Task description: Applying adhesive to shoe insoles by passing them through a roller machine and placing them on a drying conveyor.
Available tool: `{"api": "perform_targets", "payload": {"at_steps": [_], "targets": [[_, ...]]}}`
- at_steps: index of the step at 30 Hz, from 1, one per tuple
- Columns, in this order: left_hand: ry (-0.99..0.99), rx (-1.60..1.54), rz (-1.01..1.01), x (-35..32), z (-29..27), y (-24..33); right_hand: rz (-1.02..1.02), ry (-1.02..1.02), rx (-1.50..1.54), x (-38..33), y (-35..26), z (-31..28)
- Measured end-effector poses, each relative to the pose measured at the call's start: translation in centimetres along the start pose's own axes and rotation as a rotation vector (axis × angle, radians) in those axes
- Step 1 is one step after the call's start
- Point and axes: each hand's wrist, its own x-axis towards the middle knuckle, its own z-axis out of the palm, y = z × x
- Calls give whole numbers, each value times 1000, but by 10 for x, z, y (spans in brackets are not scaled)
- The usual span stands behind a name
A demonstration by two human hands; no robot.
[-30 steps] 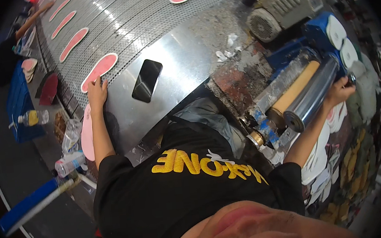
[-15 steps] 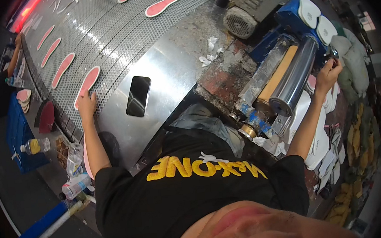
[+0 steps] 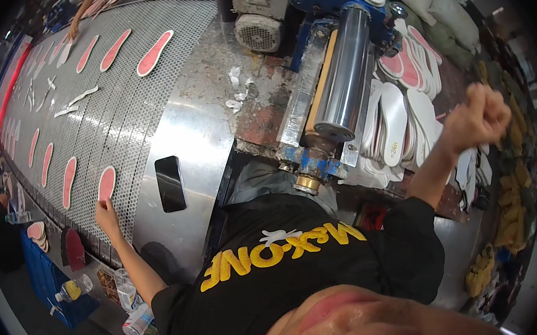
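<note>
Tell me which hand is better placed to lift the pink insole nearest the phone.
Likely the left hand: it touches that pink insole on the mesh belt. The right hand is curled, far off past the metal roller.

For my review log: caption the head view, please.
Left hand touching a pink, white-edged insole on the mesh belt; right hand curled near piled white insoles.

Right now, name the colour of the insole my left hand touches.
The insole: pink, edged white; head view.
</note>
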Motion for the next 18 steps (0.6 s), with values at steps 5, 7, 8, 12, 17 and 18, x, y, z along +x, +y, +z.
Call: {"api": "perform_targets", "payload": {"at_steps": [5,7,8,12,17,18], "targets": [[145,-69,134,8,-11,24,-943,-161,-1616,8,-67,0],[185,-75,206,8,-18,36,-964,-66,-1635,3,-80,-3],[224,-196,254,6,-21,53,-832,-185,-1270,5,-88,-11],[189,-333,403,13,-16,102,-262,-563,175,29,-111,-48],[80,-288,640,-24,-77,171,-39,-1087,11,48,-203,8],[90,-277,688,-37,-89,175,-17,-1125,-154,47,-215,7]]}}
